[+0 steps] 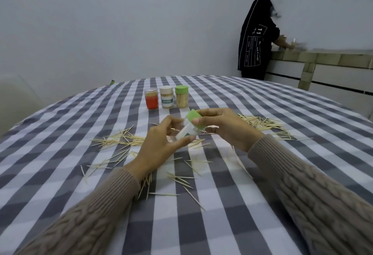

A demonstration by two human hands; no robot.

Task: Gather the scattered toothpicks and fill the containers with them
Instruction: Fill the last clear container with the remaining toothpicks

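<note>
I hold a clear plastic toothpick container (186,131) tilted above the table's middle. My left hand (161,145) grips its clear body from below. My right hand (224,125) grips its green lid (194,120), thumb on the lid's side. The clear body looks empty. Scattered toothpicks lie on the checked tablecloth: a pile on the left (119,139), a pile on the right (264,124) and loose ones in front of me (181,178). Three filled containers stand behind: a red one (151,99), a white-lidded one (166,97) and a green-lidded one (181,96).
The round table (262,97) carries a grey and white checked cloth. A person in a dark top (256,41) stands at a counter (323,63) at the back right. A pale chair back (18,97) shows at the left edge.
</note>
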